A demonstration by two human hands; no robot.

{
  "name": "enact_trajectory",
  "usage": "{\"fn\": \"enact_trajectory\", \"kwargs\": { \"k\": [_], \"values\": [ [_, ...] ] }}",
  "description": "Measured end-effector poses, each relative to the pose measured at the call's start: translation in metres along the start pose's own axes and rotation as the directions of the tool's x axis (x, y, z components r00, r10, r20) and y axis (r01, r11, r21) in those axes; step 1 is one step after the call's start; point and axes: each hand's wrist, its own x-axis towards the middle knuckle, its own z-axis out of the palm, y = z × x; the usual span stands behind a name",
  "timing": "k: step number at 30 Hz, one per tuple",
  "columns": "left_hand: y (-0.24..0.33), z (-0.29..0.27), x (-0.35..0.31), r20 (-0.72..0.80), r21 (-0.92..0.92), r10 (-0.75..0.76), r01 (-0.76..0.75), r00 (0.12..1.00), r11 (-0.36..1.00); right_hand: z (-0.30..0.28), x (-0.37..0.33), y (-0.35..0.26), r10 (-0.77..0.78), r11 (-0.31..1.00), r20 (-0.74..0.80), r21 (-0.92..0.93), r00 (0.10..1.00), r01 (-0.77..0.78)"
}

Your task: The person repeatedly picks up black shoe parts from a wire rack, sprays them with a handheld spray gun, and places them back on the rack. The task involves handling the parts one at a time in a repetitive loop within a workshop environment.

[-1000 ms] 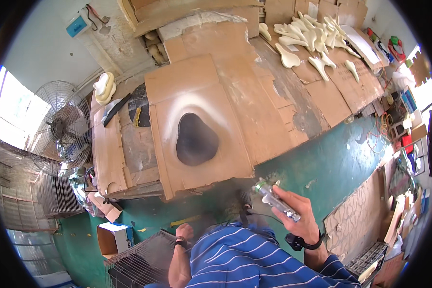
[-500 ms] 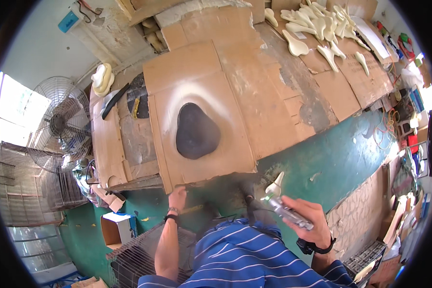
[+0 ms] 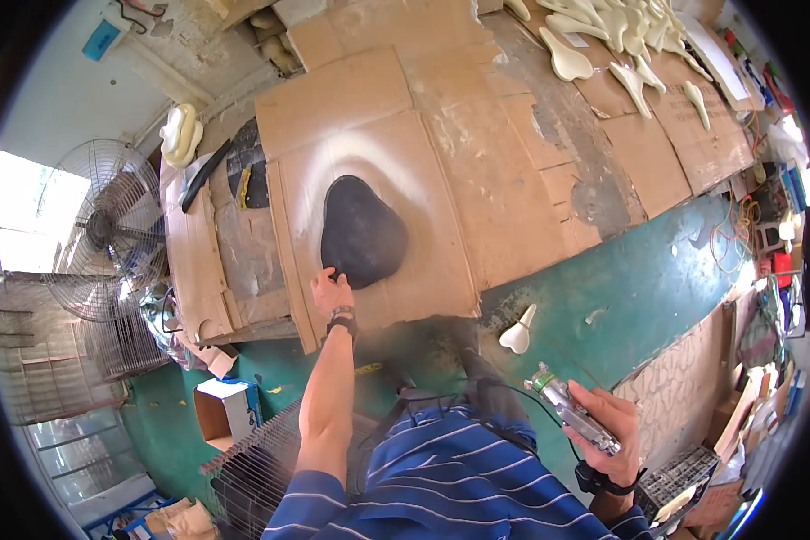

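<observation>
A black rounded-triangular saddle cover (image 3: 364, 232) lies on a cardboard sheet (image 3: 436, 270), with a pale sprayed halo around its far side. My left hand (image 3: 332, 295) is at the cover's near left edge, thumb and fingertips closed on the rim. On the right, away from the table, my right hand (image 3: 616, 430) is wrapped around a silver spray gun (image 3: 578, 414) with a green ring near its front. A dark hose runs by the gun.
Cream saddle shells (image 3: 616, 27) are heaped at the table's far right. One pale shell (image 3: 518, 331) is on the green floor (image 3: 648, 270). A wire-caged fan (image 3: 103, 225) stands at left. Beside a yellow-handled tool (image 3: 244, 184) is a dark long saddle (image 3: 205, 175).
My left hand has moved forward from the cardboard's near edge to the black cover's rim. My right hand has shifted slightly right and nearer to me with the spray gun.
</observation>
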Motion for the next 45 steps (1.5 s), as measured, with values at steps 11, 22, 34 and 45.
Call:
{"fn": "enact_trajectory", "kwargs": {
  "k": [11, 22, 34, 45],
  "values": [
    [-0.013, 0.030, 0.019, 0.127, -0.549, -0.326, 0.341, 0.937, 0.763, -0.011, 0.001, 0.011, -0.055, 0.998, -0.008, 0.020, 0.998, 0.055],
    [0.017, 0.030, 0.065, 0.625, -0.780, -0.040, 0.624, 0.779, -0.047, 0.009, -0.013, 0.000, -0.174, 0.984, -0.046, -0.028, 0.984, 0.173],
    [0.164, -0.148, 0.149, 0.220, -0.640, 0.144, 0.254, 0.965, -0.725, 0.053, -0.005, -0.048, 0.067, 0.998, 0.241, -0.015, 0.968, -0.065],
    [-0.023, -0.371, 0.007, -0.237, -0.589, -0.231, -0.328, 0.944, -0.738, 0.113, 0.038, -0.078, -0.089, 0.973, 0.564, -0.127, 0.821, 0.192]
  ]
}}
